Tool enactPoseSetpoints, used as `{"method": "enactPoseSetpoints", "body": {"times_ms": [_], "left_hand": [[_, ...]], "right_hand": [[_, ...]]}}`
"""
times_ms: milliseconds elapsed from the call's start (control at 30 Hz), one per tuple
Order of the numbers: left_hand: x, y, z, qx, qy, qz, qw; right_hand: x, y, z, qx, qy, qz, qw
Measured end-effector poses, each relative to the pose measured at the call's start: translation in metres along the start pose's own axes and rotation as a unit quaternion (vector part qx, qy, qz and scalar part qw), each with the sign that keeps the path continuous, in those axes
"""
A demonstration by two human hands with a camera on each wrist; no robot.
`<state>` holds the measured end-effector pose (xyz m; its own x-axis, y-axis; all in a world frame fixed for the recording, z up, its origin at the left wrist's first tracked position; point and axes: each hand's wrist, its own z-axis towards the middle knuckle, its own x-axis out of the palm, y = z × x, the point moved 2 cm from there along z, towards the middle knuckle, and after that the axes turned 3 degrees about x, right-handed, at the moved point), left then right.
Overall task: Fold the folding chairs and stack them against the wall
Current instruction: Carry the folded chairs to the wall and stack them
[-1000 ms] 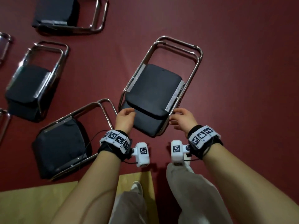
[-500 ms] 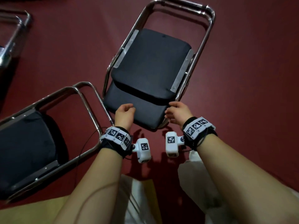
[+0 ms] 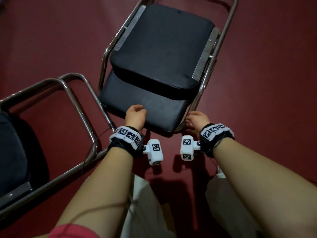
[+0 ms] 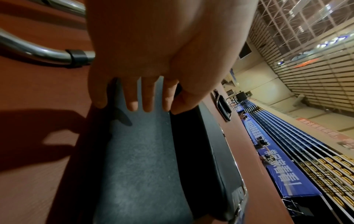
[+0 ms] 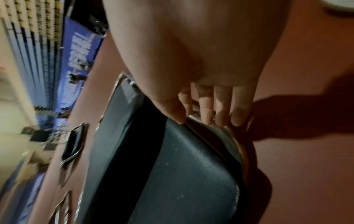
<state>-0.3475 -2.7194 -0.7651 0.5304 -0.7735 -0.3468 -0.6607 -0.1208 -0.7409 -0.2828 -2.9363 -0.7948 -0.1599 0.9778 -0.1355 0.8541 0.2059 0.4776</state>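
Left hand (image 3: 135,115) grips the near padded edge of the folded chair (image 3: 159,54), thumb on top, fingers (image 4: 147,98) under. Right hand (image 3: 197,120) curls round the chair's chrome tube at the near right corner. Chair lies flat on the red floor (image 3: 265,83). A 2nd chair (image 3: 25,143) lies just left of it.

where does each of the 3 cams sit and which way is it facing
Head: on the person's head, facing down at the folded chair on the red floor; shows both forearms, left hand, right hand.
Left wrist: under the left wrist, facing along the fingers gripping the backrest.
Right wrist: under the right wrist, facing along the fingers on the chrome frame.
Shared: all three show that chair.
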Motion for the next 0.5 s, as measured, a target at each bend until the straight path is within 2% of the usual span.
{"method": "enactPoseSetpoints", "body": {"times_ms": [100, 167, 233, 333, 400, 500], "left_hand": [[-0.009, 0.016, 0.005, -0.045, 0.010, -0.007, 0.999], [-0.016, 0.029, 0.006, -0.080, 0.014, -0.020, 0.996], [-0.024, 0.036, 0.006, -0.103, 0.010, -0.041, 0.994], [-0.035, 0.029, 0.001, -0.122, 0.020, -0.071, 0.990], [-0.041, 0.026, 0.001, -0.128, 0.022, -0.080, 0.988], [-0.050, 0.027, 0.000, -0.128, 0.020, -0.075, 0.989]], "right_hand": [[0.002, -0.009, 0.007, 0.050, 0.004, 0.057, 0.997], [0.006, -0.012, 0.008, 0.089, -0.019, 0.107, 0.990], [0.009, -0.009, -0.002, 0.086, -0.028, 0.121, 0.989], [0.023, -0.012, -0.008, 0.062, 0.000, 0.106, 0.992], [0.030, -0.024, -0.001, 0.064, 0.021, 0.079, 0.995], [0.041, -0.037, 0.017, 0.053, 0.054, 0.100, 0.992]]}}
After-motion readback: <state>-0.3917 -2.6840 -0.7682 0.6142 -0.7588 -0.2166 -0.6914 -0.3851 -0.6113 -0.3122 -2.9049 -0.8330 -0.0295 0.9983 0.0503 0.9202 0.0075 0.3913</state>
